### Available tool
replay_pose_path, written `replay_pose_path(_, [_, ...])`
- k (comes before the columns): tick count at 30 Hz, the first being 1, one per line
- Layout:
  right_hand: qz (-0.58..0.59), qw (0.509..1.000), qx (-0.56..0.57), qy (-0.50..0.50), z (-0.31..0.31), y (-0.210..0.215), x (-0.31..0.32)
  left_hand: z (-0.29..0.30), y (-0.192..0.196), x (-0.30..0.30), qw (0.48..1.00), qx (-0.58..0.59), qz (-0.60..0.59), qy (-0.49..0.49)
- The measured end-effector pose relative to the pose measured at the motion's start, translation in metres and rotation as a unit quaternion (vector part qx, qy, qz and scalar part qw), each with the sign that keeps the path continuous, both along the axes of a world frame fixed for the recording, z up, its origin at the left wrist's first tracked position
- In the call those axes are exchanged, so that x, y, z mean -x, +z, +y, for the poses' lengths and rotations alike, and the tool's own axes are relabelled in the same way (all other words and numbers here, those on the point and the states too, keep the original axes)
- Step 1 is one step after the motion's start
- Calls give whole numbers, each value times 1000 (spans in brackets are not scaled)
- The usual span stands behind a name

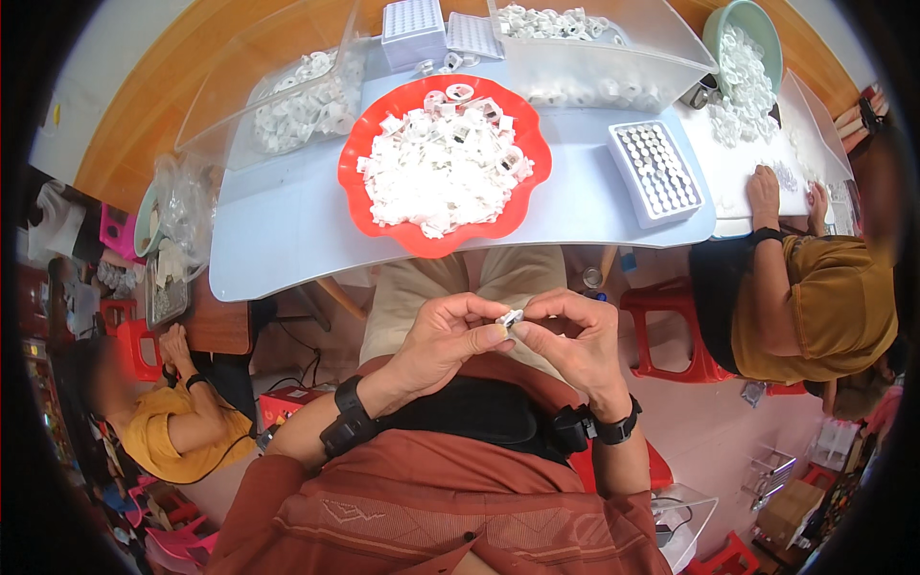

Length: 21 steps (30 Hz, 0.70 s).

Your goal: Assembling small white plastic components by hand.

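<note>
Over my lap, in front of the table edge, my left hand (pixel 457 331) and my right hand (pixel 572 337) meet with their fingertips pinched together. Between them is a small white plastic part (pixel 511 317) with a dark spot; its exact kind is too small to tell. Straight ahead on the table stands a red scalloped bowl (pixel 350 177), heaped with many small white plastic pieces (pixel 436 172). To its right sits a white tray (pixel 657 217) holding rows of small round white parts.
Clear plastic bins (pixel 613 77) of white parts stand along the back of the light-blue table (pixel 278 251). Stacked white trays (pixel 414 38) are behind the bowl. A green tub (pixel 772 38) spills white parts at right. Co-workers in yellow sit left and right; a red stool (pixel 671 345) is at right.
</note>
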State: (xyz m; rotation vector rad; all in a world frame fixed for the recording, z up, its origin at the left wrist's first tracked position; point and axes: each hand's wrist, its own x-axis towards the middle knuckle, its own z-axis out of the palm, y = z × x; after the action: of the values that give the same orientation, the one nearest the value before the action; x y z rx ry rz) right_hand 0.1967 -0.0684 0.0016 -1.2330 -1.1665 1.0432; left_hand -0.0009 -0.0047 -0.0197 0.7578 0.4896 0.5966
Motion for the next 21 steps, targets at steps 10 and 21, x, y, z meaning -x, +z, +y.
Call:
replay_pose_path(10, [-46,998,-51,-12,1,-1,4,-1,-1,-1,998,-59,13,13])
replay_pose_path(21, [-52,996,-58,-33,2,-8,5,0,2,-2,989,-133,52,25])
